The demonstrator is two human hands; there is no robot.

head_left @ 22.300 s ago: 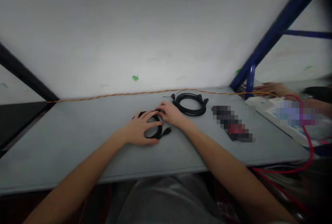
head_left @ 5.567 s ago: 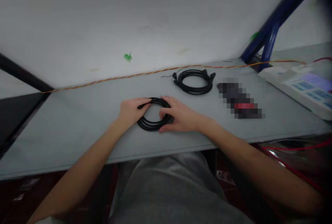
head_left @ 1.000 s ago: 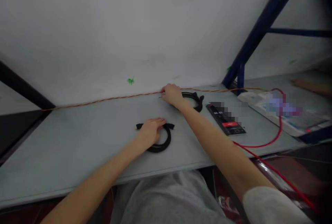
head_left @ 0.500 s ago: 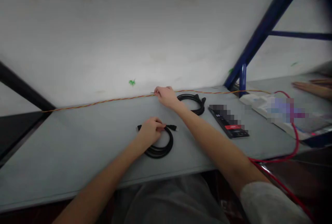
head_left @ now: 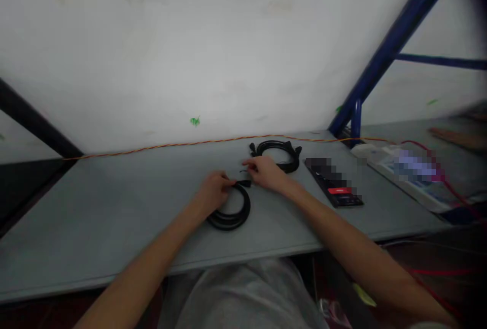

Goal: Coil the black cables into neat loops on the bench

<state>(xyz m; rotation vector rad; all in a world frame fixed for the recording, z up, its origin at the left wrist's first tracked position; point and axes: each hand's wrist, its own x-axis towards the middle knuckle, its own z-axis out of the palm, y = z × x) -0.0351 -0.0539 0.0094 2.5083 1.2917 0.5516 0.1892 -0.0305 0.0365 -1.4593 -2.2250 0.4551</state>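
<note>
Coiled black cable (head_left: 228, 225) on the grey worktop (head_left: 114, 227), lower centre, lying nearer the left hand (head_left: 215, 192), which pinches it by the plug end (head_left: 243, 183), while the right hand (head_left: 266, 172), loosely curled, sits just beside that plug, grip unclear.

Scuffed white wall (head_left: 190, 50) behind grey workbench (head_left: 95, 217); blue metal brace (head_left: 393, 52) right, black strut (head_left: 34, 118) left.

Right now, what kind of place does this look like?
Probably a workshop or electronics workbench: a grey bench on a blue steel frame, coiled black cables on top, and a twisted red-and-yellow wire running along the back.
</note>
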